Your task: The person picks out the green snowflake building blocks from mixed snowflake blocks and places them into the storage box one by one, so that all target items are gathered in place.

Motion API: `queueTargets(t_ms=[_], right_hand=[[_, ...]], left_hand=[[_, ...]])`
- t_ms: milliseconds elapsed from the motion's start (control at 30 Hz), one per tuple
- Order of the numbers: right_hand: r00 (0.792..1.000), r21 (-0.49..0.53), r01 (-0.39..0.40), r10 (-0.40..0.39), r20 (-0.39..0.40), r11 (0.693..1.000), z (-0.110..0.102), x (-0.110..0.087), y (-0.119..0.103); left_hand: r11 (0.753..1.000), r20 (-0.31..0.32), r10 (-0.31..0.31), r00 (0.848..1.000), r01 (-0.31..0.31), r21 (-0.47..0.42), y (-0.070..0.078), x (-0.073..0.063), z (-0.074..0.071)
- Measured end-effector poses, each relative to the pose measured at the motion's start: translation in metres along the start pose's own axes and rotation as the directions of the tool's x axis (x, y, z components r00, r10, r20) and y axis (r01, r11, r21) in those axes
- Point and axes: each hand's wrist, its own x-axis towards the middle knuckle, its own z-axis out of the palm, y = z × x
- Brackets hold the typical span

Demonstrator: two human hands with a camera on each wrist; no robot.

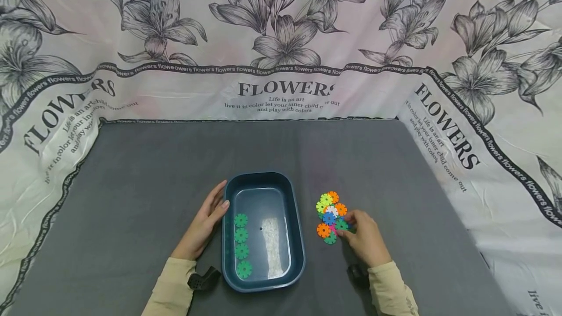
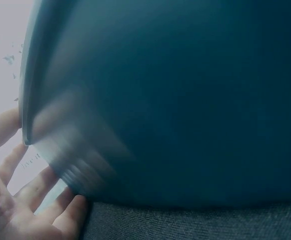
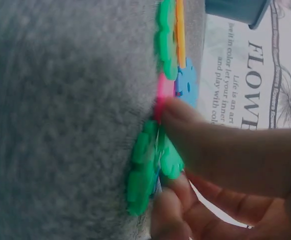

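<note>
My left hand (image 1: 203,223) rests at the left side of a dark blue plastic tray (image 1: 297,238), thumb tip at the rim. In the left wrist view, its fairly straight fingers (image 2: 38,187) touch the outer wall. Inside the tray, several green notched discs (image 1: 241,250) lie in a column along the left. My right hand (image 1: 366,238) is at a small heap of coloured notched discs (image 1: 326,199), pinching a green notched disc (image 1: 341,224) at its right edge. In the right wrist view the thumb overlaps a pink disc (image 3: 164,92), with green discs (image 3: 141,172) beside the fingers.
A grey cloth (image 1: 167,160) covers the table under the tray and heap. White floral sheeting (image 1: 281,96) with printed words rises behind and along both sides. The heap also has orange (image 1: 323,230), blue (image 1: 329,218) and yellow discs, some overlapping.
</note>
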Motion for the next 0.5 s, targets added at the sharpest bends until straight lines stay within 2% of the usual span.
queueTargets(t_ms=[100, 167, 333, 500], right_hand=[[0.997, 0.063, -0.071, 0.069, 0.034, 0.996, -0.002, -0.001, -0.001], [0.996, 0.089, -0.085, 0.081, 0.04, 0.992, -0.006, -0.001, -0.001], [0.999, 0.111, -0.004, 0.0, 0.037, 0.994, -0.022, 0.008, -0.009], [0.992, 0.193, 0.066, -0.085, 0.093, 0.979, -0.04, 0.029, -0.035]], left_hand=[[1.0, 0.001, 0.002, 1.0, -0.002, 0.0, 0.0, 0.0, 0.0], [1.0, 0.003, 0.005, 1.0, -0.005, 0.0, -0.001, 0.0, 0.0], [1.0, 0.006, 0.005, 1.0, -0.005, -0.005, 0.0, -0.001, 0.001], [1.0, -0.002, 0.0, 1.0, 0.0, -0.004, 0.0, -0.001, 0.001]])
